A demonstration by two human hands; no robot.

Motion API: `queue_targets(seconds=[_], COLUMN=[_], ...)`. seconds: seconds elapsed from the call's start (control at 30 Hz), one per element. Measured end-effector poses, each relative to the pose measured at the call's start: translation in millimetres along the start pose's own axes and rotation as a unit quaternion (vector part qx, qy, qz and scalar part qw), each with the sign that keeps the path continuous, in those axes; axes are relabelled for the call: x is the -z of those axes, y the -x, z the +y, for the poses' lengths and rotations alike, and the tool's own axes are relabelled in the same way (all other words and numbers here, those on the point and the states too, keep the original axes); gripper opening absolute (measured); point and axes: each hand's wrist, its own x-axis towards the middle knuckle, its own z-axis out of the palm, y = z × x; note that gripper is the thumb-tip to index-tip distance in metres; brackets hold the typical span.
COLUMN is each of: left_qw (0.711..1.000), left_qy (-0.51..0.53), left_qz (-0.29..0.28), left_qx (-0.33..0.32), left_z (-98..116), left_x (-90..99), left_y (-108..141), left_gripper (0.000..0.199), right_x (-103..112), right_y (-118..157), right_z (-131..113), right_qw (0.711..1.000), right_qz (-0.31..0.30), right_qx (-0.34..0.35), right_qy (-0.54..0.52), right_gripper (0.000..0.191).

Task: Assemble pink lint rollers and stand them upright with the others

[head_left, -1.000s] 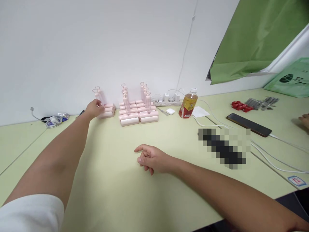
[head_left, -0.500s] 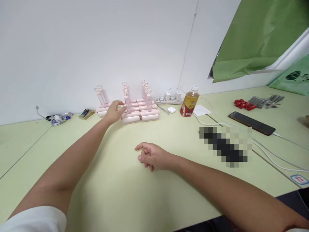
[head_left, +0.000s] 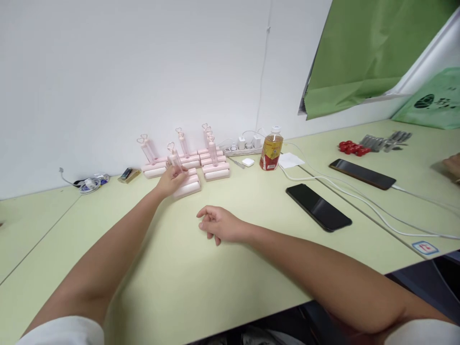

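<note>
My left hand (head_left: 171, 180) is closed around the lower part of a clear pink tube (head_left: 174, 155) with a heart-shaped loop on top. The tube leans a little left, beside pink and white cylinders (head_left: 187, 188) lying on the table. More tubes with heart loops stand upright behind, at the left (head_left: 148, 149), middle (head_left: 183, 143) and right (head_left: 212, 152), among other lying cylinders (head_left: 216, 171). My right hand (head_left: 219, 224) hovers over or rests on the table, fingers loosely bent and apart, holding nothing.
A drink bottle (head_left: 271, 150), power strip (head_left: 243, 151) and white square item (head_left: 247, 162) are behind. Two phones (head_left: 319, 207), cables, red pieces (head_left: 353, 148) and grey pieces lie right. A coiled cable (head_left: 89, 184) lies left. Another person's blurred hand (head_left: 453, 166) shows at the right edge.
My left hand has closed on a tube. That tube and the cylinders beside it have shifted toward me and left, apart from the other groups. The view has shifted slightly.
</note>
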Motion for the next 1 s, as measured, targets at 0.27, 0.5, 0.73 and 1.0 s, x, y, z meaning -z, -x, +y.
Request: queue_targets(seconds=[0.27, 0.5, 0.73, 1.0], left_qw=[0.999, 0.994, 0.982, 0.967], left_qy=[0.004, 0.0, -0.04, 0.188], left_qz=[-0.006, 0.063, 0.183, 0.167], left_qx=[-0.034, -0.084, 0.033, 0.048], left_z=[29.1, 47.2, 28.2, 54.2], left_x=[-8.1, -24.5, 7.1, -2.2], left_y=[76.7, 84.5, 88.0, 128.5], left_gripper=[0.037, 0.035, 0.039, 0.032], right_x=[13.4, 27.5, 93.7, 80.3], right_y=[-1.4, -3.9, -4.5, 6.5], right_z=[-12.2, -11.8, -10.8, -31.8], right_qw=[0.929, 0.901, 0.884, 0.835], right_qz=[0.192, 0.177, 0.241, 0.42], right_qx=[0.193, 0.139, 0.062, 0.184], right_qy=[0.25, 0.371, 0.397, 0.305], right_gripper=[0.052, 0.05, 0.045, 0.031])
